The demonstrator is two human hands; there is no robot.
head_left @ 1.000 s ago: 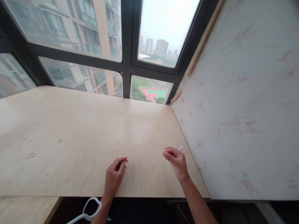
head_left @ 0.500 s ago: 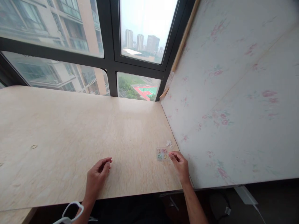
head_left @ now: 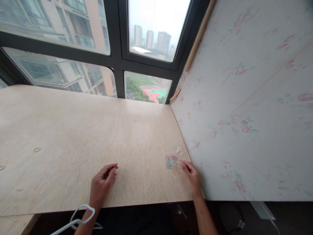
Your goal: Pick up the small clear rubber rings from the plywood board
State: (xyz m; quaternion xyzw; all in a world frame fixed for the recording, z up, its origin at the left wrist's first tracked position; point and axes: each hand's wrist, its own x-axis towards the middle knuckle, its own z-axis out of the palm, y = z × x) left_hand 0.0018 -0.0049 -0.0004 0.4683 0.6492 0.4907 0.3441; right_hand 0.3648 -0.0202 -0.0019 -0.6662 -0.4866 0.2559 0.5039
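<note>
A small clear plastic box (head_left: 172, 161) with coloured rings inside lies on the light wooden table (head_left: 73, 137), close to the right wall. My right hand (head_left: 193, 178) rests beside it, fingertips touching its right edge, fingers curled together. My left hand (head_left: 102, 184) lies on the table near the front edge with loosely curled fingers and nothing in it. A white cord (head_left: 75, 218) loops round my left wrist.
A tiny white piece (head_left: 179, 150) lies just beyond the box. A small ring (head_left: 37, 149) lies on the table at the left. A floral-papered wall (head_left: 244, 114) borders the table on the right, and dark-framed windows (head_left: 119, 65) stand behind it.
My right hand has moved right toward the wall, uncovering the clear box, and now touches its edge. The view has shifted right. My left hand has barely moved.
</note>
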